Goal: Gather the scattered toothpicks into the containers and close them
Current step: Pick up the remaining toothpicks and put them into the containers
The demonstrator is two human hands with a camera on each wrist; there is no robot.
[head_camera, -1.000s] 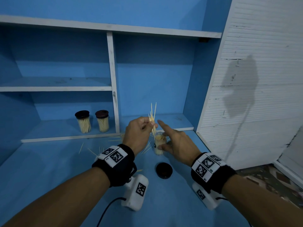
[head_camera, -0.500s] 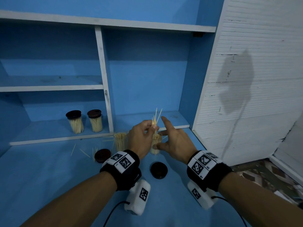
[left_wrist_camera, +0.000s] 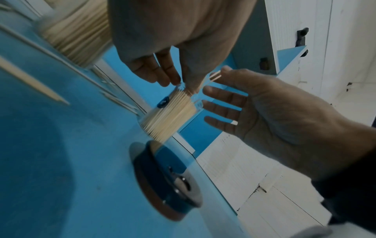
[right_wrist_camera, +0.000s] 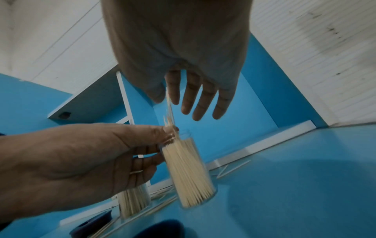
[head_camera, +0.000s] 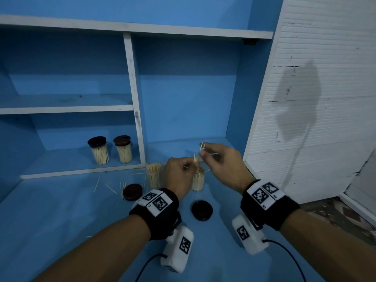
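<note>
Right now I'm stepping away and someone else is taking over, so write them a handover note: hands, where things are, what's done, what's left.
Left hand pinches a few toothpicks over the right open jar.
Right hand pinches a few more toothpicks, held just above it.
Both open jars stand on the counter, nearly full; the left open jar is beside the other.
Their lids lie off: one lid by the left jar, the other lid nearer you.
Done: two closed jars on the shelf.
Left: drop in the held toothpicks, gather the loose toothpicks on the counter, close both jars.
</note>
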